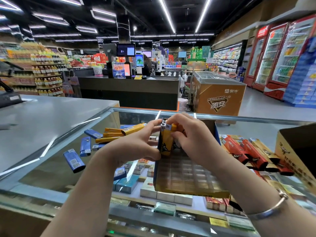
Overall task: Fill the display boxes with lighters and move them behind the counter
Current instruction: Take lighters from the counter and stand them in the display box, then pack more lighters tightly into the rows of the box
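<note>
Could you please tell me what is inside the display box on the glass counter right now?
The display box holds a few upright yellow lighters at its far end, gripped by the left hand and right hand. The nearer slots look empty; the hands cover the far corner.

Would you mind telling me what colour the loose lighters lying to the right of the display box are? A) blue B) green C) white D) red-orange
D: the loose lighters right of the display box are red-orange; the blue lighters lie to its left on the glass counter.
</note>
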Demonstrator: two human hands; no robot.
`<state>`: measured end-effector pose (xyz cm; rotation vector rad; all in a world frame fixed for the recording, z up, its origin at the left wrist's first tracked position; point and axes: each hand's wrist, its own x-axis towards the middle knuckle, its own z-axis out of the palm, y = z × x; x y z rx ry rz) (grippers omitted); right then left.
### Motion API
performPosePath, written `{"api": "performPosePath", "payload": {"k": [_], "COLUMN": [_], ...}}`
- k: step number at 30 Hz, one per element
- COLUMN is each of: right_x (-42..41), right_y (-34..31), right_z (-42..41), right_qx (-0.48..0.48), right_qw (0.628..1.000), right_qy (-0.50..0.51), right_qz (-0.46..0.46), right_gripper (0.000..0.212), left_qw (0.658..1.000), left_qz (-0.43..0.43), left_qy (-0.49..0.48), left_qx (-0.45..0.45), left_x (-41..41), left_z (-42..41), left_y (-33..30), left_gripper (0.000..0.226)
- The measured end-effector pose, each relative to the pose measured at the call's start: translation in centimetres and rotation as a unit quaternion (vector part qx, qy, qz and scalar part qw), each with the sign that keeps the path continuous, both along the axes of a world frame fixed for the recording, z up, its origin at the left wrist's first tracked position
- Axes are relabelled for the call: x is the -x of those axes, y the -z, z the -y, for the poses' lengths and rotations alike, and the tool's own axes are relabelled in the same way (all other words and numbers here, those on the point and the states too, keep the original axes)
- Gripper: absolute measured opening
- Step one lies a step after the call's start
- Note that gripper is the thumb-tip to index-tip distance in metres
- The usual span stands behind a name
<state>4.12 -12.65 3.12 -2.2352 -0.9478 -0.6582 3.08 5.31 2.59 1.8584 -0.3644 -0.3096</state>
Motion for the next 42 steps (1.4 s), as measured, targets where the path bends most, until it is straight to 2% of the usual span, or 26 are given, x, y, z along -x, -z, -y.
{"api": "performPosePath", "payload": {"k": [7, 11, 16, 20, 23, 26, 28, 29, 31, 33, 35, 38, 41, 42], "right_x": [0.0, -0.1, -0.5, -1.4, -1.8, -2.0, -2.1, -2.1, -2.2, -2.6, -2.8, -3.0, -3.0, -2.9], "right_y": [-0.2, 0.1, 0.8, 0.6, 0.5, 0.7, 0.5, 0.3, 0.1, 0.0, 0.0, 0.2, 0.4, 0.4], "right_z": [0.4, 0.0, -0.4, 1.6, 2.1, 2.0, 2.3, 2.4, 2.7, 3.1, 3.5, 3.8, 3.7, 3.7], "right_qx": [-0.026, -0.001, 0.046, 0.037, 0.042, 0.118, 0.126, 0.127, 0.136, 0.139, 0.125, 0.101, 0.078, 0.072], "right_qw": [0.999, 0.999, 0.996, 0.999, 0.998, 0.990, 0.990, 0.990, 0.987, 0.984, 0.985, 0.988, 0.993, 0.994], "right_qy": [-0.035, -0.029, 0.032, 0.033, 0.042, 0.050, 0.048, 0.048, 0.066, 0.098, 0.117, 0.112, 0.091, 0.085], "right_qz": [-0.031, -0.026, 0.073, 0.020, 0.025, 0.052, 0.049, 0.049, 0.057, 0.053, 0.033, 0.014, -0.004, -0.007], "right_gripper": [0.022, 0.021, 0.019, 0.038, 0.046, 0.047, 0.047, 0.046, 0.046, 0.049, 0.049, 0.047, 0.046, 0.046], "left_qw": [1.000, 1.000, 1.000, 0.999, 0.997, 0.979, 0.952, 0.943, 0.937, 0.924, 0.907, 0.910, 0.906, 0.891], "left_qz": [0.000, -0.003, 0.002, 0.015, 0.039, 0.137, 0.213, 0.224, 0.184, 0.126, 0.115, 0.132, 0.175, 0.200], "left_qy": [-0.005, -0.004, -0.013, -0.023, -0.053, -0.117, -0.166, -0.186, -0.215, -0.223, -0.214, -0.211, -0.244, -0.278], "left_qx": [-0.014, -0.012, -0.013, -0.018, -0.036, -0.096, -0.144, -0.163, -0.204, -0.285, -0.343, -0.331, -0.300, -0.297], "left_x": [0.0, 0.1, 0.1, 0.2, 0.9, 2.9, 4.8, 5.8, 7.6, 8.7, 9.0, 9.1, 8.4, 7.9], "left_z": [0.1, 0.0, 0.2, 0.4, 0.7, 0.0, -1.5, -2.5, -4.3, -5.6, -6.0, -5.9, -6.1, -6.4], "left_y": [0.0, 0.1, 0.0, 0.1, 0.5, 1.3, 1.8, 1.9, 2.0, 2.2, 2.6, 3.0, 3.5, 3.6], "left_gripper": [0.093, 0.092, 0.092, 0.091, 0.085, 0.074, 0.071, 0.070, 0.069, 0.066, 0.053, 0.029, 0.025, 0.025]}}
